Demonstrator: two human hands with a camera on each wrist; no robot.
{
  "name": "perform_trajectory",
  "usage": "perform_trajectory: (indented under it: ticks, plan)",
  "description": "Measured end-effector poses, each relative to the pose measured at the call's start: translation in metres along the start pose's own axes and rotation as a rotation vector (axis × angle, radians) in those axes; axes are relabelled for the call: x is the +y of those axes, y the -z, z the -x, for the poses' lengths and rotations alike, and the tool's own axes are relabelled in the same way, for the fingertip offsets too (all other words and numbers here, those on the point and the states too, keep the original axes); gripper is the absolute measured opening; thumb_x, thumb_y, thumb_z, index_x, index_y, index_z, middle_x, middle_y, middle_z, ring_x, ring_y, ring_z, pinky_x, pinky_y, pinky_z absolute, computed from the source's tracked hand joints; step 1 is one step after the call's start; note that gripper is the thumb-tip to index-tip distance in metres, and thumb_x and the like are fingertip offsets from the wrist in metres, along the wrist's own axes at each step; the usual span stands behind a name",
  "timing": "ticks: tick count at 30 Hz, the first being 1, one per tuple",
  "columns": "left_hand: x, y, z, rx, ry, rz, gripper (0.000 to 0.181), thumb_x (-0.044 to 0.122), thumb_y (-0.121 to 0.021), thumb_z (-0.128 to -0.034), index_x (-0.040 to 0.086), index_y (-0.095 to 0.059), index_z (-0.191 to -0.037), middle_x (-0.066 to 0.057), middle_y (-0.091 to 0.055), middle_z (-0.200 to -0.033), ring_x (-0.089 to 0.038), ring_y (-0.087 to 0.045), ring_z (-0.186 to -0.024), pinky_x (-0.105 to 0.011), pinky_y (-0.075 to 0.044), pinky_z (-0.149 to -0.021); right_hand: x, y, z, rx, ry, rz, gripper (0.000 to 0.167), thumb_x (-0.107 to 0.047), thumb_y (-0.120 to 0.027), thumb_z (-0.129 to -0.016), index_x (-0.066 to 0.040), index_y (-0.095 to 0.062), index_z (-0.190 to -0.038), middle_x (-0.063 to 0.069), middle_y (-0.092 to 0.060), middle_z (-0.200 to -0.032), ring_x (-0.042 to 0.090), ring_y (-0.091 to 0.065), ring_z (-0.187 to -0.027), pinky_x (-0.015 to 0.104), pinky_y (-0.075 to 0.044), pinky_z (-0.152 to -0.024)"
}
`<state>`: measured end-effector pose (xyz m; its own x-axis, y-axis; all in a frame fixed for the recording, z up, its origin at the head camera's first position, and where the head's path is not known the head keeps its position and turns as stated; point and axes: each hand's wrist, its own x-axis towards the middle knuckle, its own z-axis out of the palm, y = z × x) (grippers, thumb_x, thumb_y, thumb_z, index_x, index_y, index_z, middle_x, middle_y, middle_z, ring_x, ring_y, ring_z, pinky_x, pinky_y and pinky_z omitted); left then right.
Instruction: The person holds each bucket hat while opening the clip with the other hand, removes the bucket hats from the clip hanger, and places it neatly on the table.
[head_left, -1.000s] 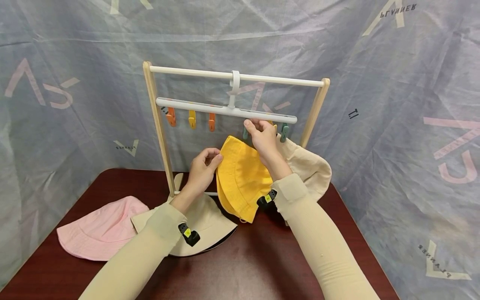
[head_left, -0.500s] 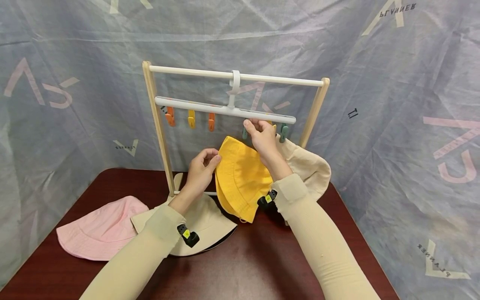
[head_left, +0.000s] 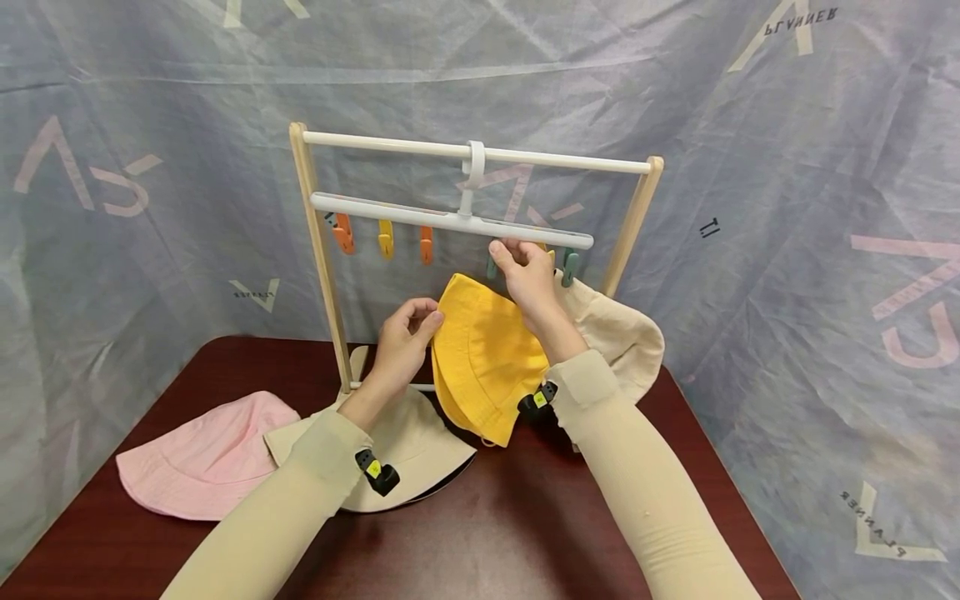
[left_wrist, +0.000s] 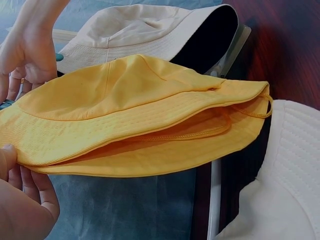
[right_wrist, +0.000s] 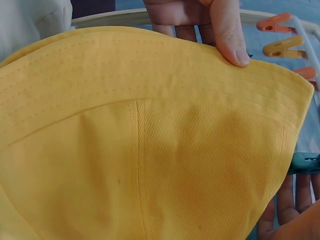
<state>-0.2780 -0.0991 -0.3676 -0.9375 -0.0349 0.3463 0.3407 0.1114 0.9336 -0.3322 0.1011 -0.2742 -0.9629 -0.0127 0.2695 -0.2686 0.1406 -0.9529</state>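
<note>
A yellow bucket hat (head_left: 487, 358) hangs tilted below the right half of the white clip hanger (head_left: 420, 213). My left hand (head_left: 401, 342) pinches the hat's brim edge at its upper left, thumb in front. Just under the hanger bar, my right hand (head_left: 532, 283) has its thumb and fingers at a green clip (head_left: 492, 265). In the right wrist view a green clip (right_wrist: 305, 163) meets the edge of the yellow hat (right_wrist: 210, 160), the right fingers (right_wrist: 287, 205) beside it; how firmly the clip bites is hidden. The left wrist view shows the hat's brim folded, with a cord inside.
A cream hat (head_left: 622, 342) hangs at the right by another green clip (head_left: 571, 267). Orange and yellow clips (head_left: 386, 239) hang at the left. On the table (head_left: 480, 533) lie a pink hat (head_left: 210, 458) and a cream hat (head_left: 412, 450). A wooden rack post (head_left: 318, 250) stands left.
</note>
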Motion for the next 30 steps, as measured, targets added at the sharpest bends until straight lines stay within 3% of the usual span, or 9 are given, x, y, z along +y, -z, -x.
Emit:
perform_trajectory:
  ticks: [11, 30]
  plan:
    - [-0.003, -0.001, 0.000, 0.008, -0.019, -0.001, 0.026, 0.026, -0.064, -0.1088, 0.004, -0.067, -0.124, -0.010, -0.064, -0.113, -0.018, -0.055, -0.094, -0.022, -0.047, -0.080, 0.001, 0.004, 0.002, -0.007, 0.024, 0.007, 0.044, -0.033, -0.065, -0.108, -0.002, -0.063, -0.139, 0.013, -0.061, -0.132, 0.024, -0.059, -0.122, 0.039, -0.050, -0.108]
    - [-0.001, 0.002, 0.003, -0.005, -0.008, 0.015, 0.026, 0.026, -0.064, -0.1091, 0.005, -0.066, -0.125, -0.010, -0.063, -0.114, -0.020, -0.055, -0.094, -0.022, -0.047, -0.079, 0.005, 0.014, 0.001, -0.066, 0.040, 0.016, 0.054, -0.036, -0.065, -0.108, -0.003, -0.056, -0.151, 0.015, -0.059, -0.148, 0.027, -0.056, -0.136, 0.039, -0.046, -0.116]
